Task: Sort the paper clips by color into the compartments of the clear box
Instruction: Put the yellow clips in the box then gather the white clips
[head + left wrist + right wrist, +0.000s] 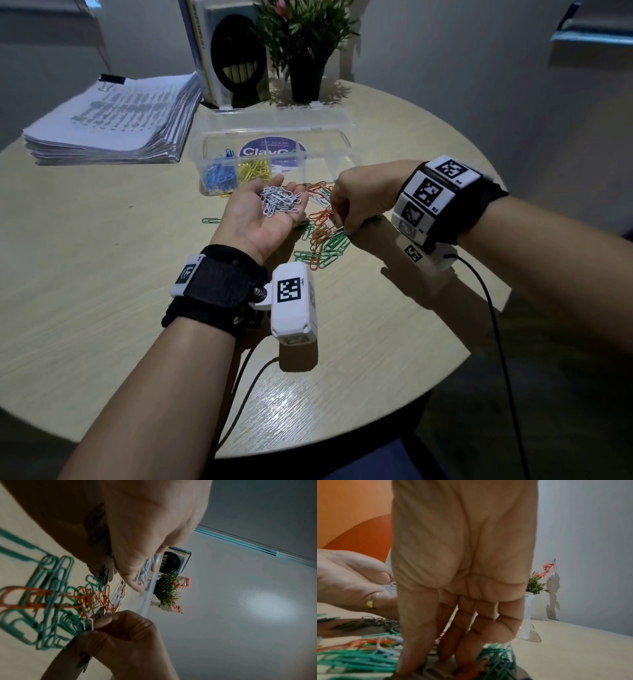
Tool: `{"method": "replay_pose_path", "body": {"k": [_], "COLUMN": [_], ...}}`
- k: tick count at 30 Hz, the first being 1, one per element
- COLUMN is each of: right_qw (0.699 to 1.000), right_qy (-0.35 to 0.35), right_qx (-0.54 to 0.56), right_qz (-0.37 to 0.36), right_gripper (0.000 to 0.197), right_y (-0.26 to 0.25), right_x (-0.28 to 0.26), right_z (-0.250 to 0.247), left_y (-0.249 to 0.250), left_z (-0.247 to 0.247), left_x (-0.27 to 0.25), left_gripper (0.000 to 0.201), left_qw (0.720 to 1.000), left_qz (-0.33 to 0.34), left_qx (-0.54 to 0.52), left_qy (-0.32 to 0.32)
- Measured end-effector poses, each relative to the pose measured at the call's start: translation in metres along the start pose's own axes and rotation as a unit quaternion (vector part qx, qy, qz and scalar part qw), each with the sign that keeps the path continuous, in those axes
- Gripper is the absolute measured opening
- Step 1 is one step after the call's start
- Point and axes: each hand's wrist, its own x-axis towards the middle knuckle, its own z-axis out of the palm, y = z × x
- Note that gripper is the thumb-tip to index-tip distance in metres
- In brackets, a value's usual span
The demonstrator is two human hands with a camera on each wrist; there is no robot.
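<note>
Bare forearms, black wrist straps (219,284), white marker-printed camera blocks (294,305), black cables (496,329), gold ring (371,602)

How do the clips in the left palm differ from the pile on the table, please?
The white clips are a single colour, cupped in the upturned left hand. The loose pile mixes orange and green and lies on the table, where the right hand picks. Both are still outside the clear box.

Clear box (205,144) open on the table, blue clips (219,173) and yellow clips (255,169) in neighbouring compartments; white clips (279,204) heaped in an upturned palm; green and orange clips (320,236) tangled loose just before the box.
</note>
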Motion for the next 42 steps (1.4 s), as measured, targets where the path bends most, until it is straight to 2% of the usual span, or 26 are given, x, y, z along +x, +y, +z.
{"method": "replay_pose_path", "body": {"k": [8,12,16,19,22,25,29,32,37,42], "right_qw": [1.000,0.999,0.996,0.995,0.996,0.996,0.998,0.998,0.999,0.999], "right_qy": [0.004,0.012,0.018,0.060,0.089,0.082,0.061,0.058,0.019,0.030], "right_qx": [0.023,0.043,0.082,0.066,0.022,0.007,0.010,-0.018,-0.048,0.026], "right_qz": [0.008,0.018,0.023,0.033,0.009,-0.020,-0.029,-0.034,0.004,0.027], "right_gripper": [0.005,0.012,0.006,0.008,0.009,0.007,0.018,0.018,0.010,0.014], "right_y": [0.003,0.002,0.002,0.004,-0.001,-0.006,-0.007,-0.007,-0.006,-0.004], "right_x": [0.000,0.000,-0.005,-0.004,-0.001,0.002,0.002,0.002,0.004,0.001], "right_z": [-0.005,-0.003,-0.009,-0.014,-0.008,-0.001,0.002,0.001,-0.001,-0.009], "left_y": [0.000,0.001,0.002,0.003,0.003,0.003,0.003,0.004,0.004,0.004], "left_z": [-0.006,-0.005,-0.004,-0.004,-0.005,-0.005,-0.005,-0.005,-0.005,-0.004], "left_x": [0.001,-0.001,-0.002,-0.002,-0.003,-0.003,-0.002,-0.002,-0.002,-0.002], "left_gripper": [0.039,0.039,0.039,0.039,0.040,0.039,0.039,0.039,0.039,0.039], "left_qw": [1.000,1.000,1.000,1.000,1.000,1.000,1.000,1.000,1.000,1.000], "left_qz": [-0.009,-0.006,-0.005,-0.005,-0.005,-0.004,-0.004,-0.005,-0.002,-0.003], "left_qx": [0.008,0.007,0.009,0.005,0.006,0.010,0.007,0.008,0.008,0.015], "left_qy": [-0.004,-0.011,-0.016,-0.016,-0.015,-0.013,-0.011,-0.009,-0.006,-0.005]}}
